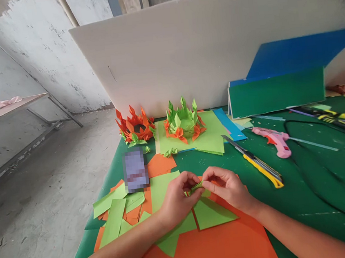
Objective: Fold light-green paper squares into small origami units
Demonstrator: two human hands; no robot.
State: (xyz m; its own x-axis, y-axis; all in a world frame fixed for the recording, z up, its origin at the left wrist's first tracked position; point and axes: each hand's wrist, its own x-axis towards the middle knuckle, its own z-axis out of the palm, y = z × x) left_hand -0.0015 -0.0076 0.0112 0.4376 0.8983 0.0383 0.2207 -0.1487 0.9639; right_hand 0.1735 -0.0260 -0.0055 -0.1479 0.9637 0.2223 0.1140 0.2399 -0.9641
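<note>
Both hands meet over the papers at the middle of the table. My left hand (180, 200) pinches one side of a small folded green paper (196, 187) between thumb and fingers. On the other side, my right hand (226, 187) grips the same paper with its thumb and forefinger. My fingers cover much of its shape. Right below lies a green paper triangle (215, 214), on top of a large orange sheet (225, 248). Green paper strips (113, 223) and orange scraps are heaped to the left of my left hand.
Behind stand an orange folded-paper crown (135, 126) and a green one (187, 125) with orange flowers. A yellow utility knife (263, 170), its blade out, and a pink glue gun (274, 141) with a black cord lie right. A blurred purple item (135, 169) lies left.
</note>
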